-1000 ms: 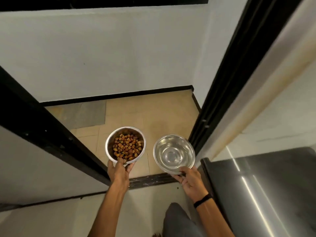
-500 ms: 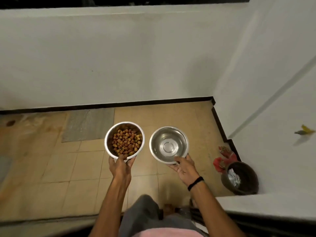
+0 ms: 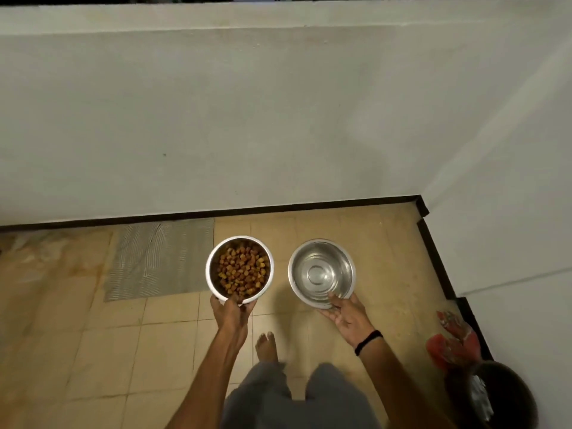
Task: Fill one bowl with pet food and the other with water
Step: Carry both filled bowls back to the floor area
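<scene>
The left hand (image 3: 231, 314) holds the near rim of the food bowl (image 3: 239, 269), which is full of brown bits. The right hand (image 3: 345, 314) holds the water bowl (image 3: 322, 272) by its near rim; it looks like it has clear water, but that is hard to tell. Both bowls are up in the air, side by side, not touching. The filling looks done, so next they must go down flat and slowly. The tiled floor (image 3: 356, 230) ahead is open up to the wall (image 3: 247, 119). A dark pot (image 3: 504, 394) sits in the right corner.
</scene>
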